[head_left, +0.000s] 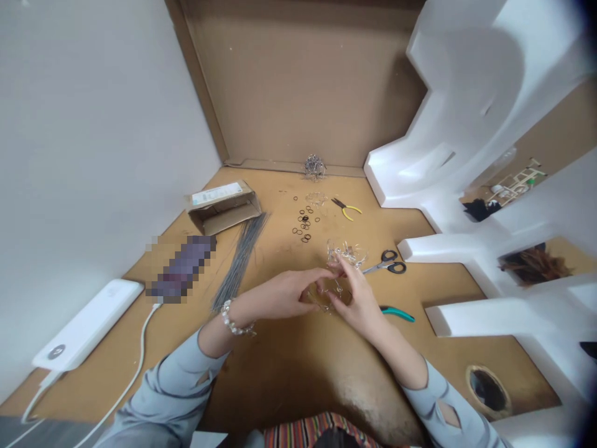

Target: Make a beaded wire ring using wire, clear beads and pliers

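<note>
My left hand (291, 292) and my right hand (359, 302) meet over the table, their curled fingers holding a thin, clear-looking wire loop (339, 287) between them. Its exact shape is hard to make out behind the fingers. Just beyond my right fingertips lies a tangle of shiny bent wire pieces (349, 254). Black-handled scissors (389, 262) rest to the right of that pile, blades pointing at it. A teal-handled tool (398, 313) sits beside my right wrist, its front end hidden.
Dark small rings (303, 225), yellow-handled pliers (347, 209) and a wire cluster (314, 165) lie farther back. On the left are straight grey wires (240, 261), an open cardboard box (226, 211), a blurred-out phone (181, 270) and a white power bank (88, 323). White foam (448, 320) borders the right.
</note>
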